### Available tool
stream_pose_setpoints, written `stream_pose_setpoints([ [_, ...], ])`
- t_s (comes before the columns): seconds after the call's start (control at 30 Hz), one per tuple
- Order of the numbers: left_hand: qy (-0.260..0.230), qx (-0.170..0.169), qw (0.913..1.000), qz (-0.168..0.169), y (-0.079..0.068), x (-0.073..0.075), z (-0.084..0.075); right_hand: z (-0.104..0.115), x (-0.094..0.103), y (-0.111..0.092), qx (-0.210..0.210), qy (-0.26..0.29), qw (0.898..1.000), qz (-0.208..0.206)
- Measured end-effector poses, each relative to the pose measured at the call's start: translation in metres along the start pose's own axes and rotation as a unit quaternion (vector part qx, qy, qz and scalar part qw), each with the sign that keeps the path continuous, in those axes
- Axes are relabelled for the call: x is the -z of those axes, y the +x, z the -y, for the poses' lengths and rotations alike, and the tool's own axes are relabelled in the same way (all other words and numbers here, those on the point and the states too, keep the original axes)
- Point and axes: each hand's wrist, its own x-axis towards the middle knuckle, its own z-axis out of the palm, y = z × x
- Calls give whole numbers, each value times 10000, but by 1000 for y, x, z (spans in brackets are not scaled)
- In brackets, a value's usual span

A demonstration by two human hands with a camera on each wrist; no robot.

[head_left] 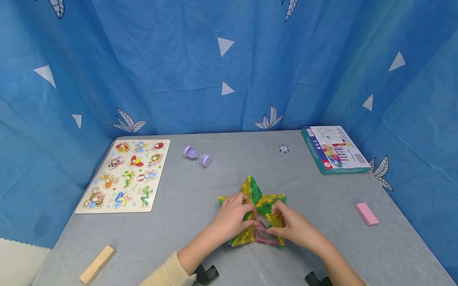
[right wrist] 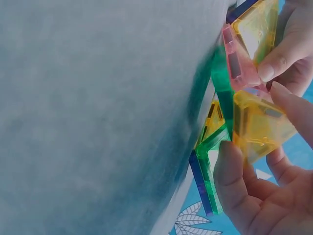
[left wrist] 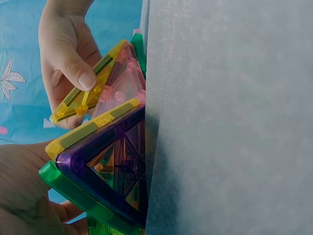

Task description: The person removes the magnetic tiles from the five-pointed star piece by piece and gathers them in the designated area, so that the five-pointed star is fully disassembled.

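Observation:
A star-like build of translucent magnetic tiles [head_left: 251, 190], in yellow, green, pink and purple, stands on the table. My left hand [head_left: 231, 217] grips its left side, with the thumb by a pink tile [right wrist: 239, 63]; some of its fingers are hidden behind the build. My right hand [head_left: 298, 226] pinches a yellow triangular tile [right wrist: 259, 125] at the build's right side, its thumb on the tile's face in the left wrist view. Beside that tile lies a pink tile [head_left: 264, 237] at the front. A purple triangular tile [left wrist: 98, 169] forms part of the near left point.
An insect puzzle board [head_left: 157, 186] lies at the left, with a wooden block [head_left: 97, 265] nearer. At the back are a purple sand timer [head_left: 198, 155], a poker chip [head_left: 284, 148] and a boxed toy [head_left: 346, 153]. A pink block [head_left: 366, 213] sits at the right.

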Motion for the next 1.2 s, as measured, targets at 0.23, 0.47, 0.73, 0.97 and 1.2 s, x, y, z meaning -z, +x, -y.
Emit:
stream_pose_setpoints([
  [0.23, 14, -50, 10000, -6, 1, -1, -1, -2, 0, -1, 59, 72, 10000, 28],
  [0.47, -39, -42, 10000, 12, 2, 0, -2, -6, 1, 1, 25, -12, 10000, -75],
  [0.73, -171, -87, 9998, -12, 2, -1, 1, -8, 11, 3, -67, 360, 9992, 150],
  [0.97, -289, -57, 9996, -3, 1, 0, 3, -12, 18, 2, -53, 484, 9988, -90],
  [1.2, -357, 57, 9993, 53, -1, 1, 3, -14, 35, -1, 81, 590, 9975, -392],
])
